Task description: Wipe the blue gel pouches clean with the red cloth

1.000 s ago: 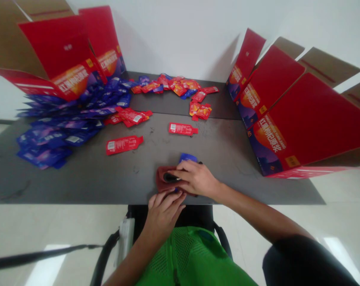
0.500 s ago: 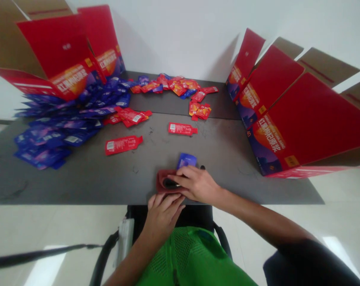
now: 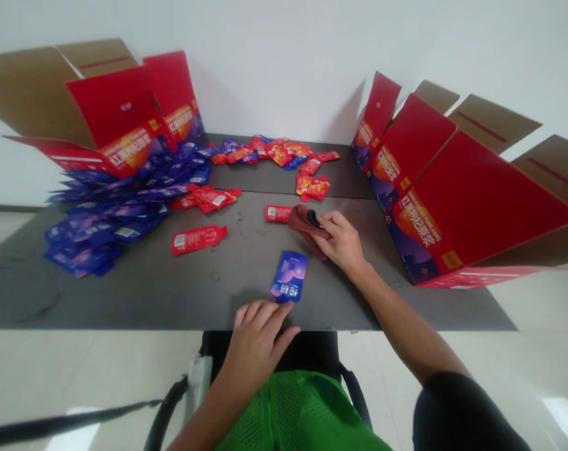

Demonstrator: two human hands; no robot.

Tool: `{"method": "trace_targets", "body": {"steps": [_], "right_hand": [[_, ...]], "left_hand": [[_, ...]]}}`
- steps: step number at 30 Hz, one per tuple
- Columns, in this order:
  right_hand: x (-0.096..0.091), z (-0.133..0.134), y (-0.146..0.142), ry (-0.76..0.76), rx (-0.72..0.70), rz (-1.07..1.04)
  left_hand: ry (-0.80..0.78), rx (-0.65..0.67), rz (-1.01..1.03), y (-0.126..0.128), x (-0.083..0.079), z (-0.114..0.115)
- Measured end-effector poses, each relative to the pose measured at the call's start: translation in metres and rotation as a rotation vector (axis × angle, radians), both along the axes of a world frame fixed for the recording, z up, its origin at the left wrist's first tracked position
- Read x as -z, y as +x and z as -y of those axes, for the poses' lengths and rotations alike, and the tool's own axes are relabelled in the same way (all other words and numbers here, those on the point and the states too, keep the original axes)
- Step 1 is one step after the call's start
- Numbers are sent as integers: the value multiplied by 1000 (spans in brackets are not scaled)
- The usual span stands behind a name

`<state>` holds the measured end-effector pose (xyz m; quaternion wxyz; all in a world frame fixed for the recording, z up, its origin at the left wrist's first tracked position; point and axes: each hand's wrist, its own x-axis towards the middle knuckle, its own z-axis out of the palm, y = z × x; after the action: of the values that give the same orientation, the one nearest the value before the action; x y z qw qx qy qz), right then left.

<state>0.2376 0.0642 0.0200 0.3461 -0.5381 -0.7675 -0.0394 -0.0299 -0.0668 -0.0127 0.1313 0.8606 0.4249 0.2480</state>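
A blue sachet [image 3: 290, 275] lies flat near the table's front edge. My left hand [image 3: 261, 329] rests at that edge with fingers stretched out, its index fingertip at the sachet's lower end. Farther right, my right hand [image 3: 342, 241] is closed on a folded reddish-brown cloth [image 3: 304, 224]. A small black object [image 3: 314, 218] shows in the cloth's fold by my fingers; its kind is unclear. The cloth covers the right end of a red pouch [image 3: 277, 213]. Another red pouch [image 3: 199, 239] lies to the left.
A heap of blue sachets [image 3: 100, 225] spreads before an open red carton [image 3: 119, 125] at left. Several red pouches [image 3: 214, 196] lie beside it. Mixed red and blue packs [image 3: 278, 150] line the back. More open red cartons [image 3: 476, 207] stand at right.
My right hand has lifted the cloth off the blue sachet and moved away and to the right, uncovering the sachet. My left hand stays near the front edge. The camera view has tilted slightly.
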Motion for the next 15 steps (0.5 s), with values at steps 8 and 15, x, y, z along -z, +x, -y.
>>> {"method": "trace_targets", "body": {"steps": [8, 15], "right_hand": [[1, -4, 25, 45, 14, -176], [6, -6, 30, 24, -14, -224]], "left_hand": [[33, -247, -150, 36, -2, -27], [-10, -228, -283, 50, -24, -42]]}}
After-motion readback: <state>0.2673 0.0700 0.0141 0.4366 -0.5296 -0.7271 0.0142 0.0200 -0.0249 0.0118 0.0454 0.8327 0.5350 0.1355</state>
